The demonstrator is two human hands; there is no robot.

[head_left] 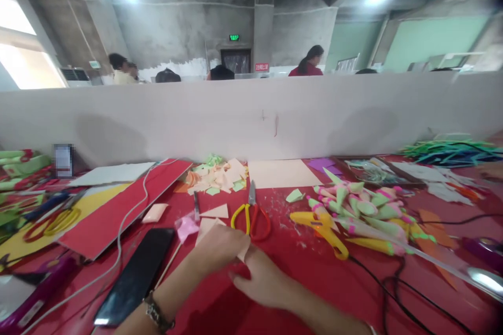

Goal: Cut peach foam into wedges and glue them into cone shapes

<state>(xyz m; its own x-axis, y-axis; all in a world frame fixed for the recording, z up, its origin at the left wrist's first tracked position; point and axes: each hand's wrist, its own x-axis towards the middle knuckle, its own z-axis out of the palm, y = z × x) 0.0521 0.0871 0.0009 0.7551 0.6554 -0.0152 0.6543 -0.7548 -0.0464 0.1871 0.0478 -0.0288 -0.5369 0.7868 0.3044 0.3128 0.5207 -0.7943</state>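
My left hand (222, 246), with a bracelet at its wrist, and my right hand (265, 277) meet above the red tabletop. Between them shows a small peach piece of paper or thin foam (244, 253), pinched by both hands; most of it is hidden by fingers. Another peach piece (207, 229) lies just beyond my left hand. Scissors with one yellow and one red handle (251, 214) rest beyond the hands, points away. A pink piece (186, 226) and a thin stick (168, 264) lie to the left. On the right is a yellow glue gun (320, 225).
A black phone (135, 277) and a red board (126, 209) crossed by a white cable lie left. Peach scraps (218, 178) and a peach sheet (281, 174) lie ahead, before a white partition (220, 120). Green-and-pink cones (361, 201) are heaped right. People sit beyond the partition.
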